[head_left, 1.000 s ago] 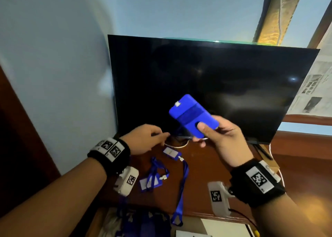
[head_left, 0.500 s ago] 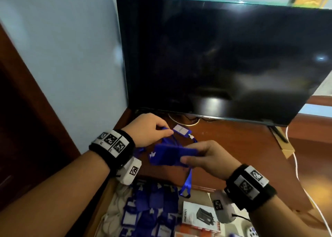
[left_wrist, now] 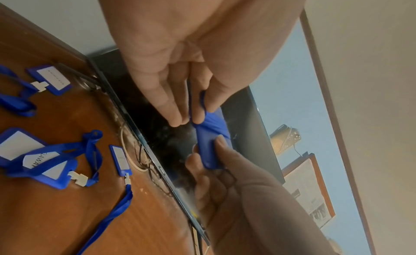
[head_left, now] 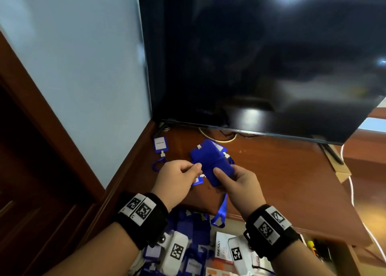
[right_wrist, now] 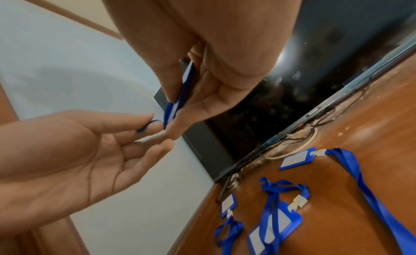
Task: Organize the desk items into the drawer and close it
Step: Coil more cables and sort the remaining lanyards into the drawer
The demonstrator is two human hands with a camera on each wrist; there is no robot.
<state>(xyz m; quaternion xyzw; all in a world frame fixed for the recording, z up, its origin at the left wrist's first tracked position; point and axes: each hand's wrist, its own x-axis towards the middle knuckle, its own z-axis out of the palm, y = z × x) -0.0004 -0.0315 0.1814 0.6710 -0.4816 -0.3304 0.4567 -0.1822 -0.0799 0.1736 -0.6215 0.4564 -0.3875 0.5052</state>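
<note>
Two hands busy on one blue badge holder (head_left: pixel 211 167), lifted above the desk (head_left: pixel 282 181) ahead of stowing. Right hand (head_left: pixel 238 183) clamped round its lower end; left hand (head_left: pixel 177 177) pinching its lanyard (left_wrist: pixel 203 100) between thumb and forefinger. Probably next: bundling the strap, then lowering into the open drawer (head_left: pixel 208 244) below. Flat, blue, white clip on top.

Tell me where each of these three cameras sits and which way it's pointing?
Head: worn on the head, looking down at the desk, the television and the open drawer; both forearms, left hand and right hand show.
Left wrist: looks along the left hand toward the television; its fingers pinch a blue lanyard.
Right wrist: looks along the right hand, which holds a blue badge holder.
All views share that holder and both hands.
</note>
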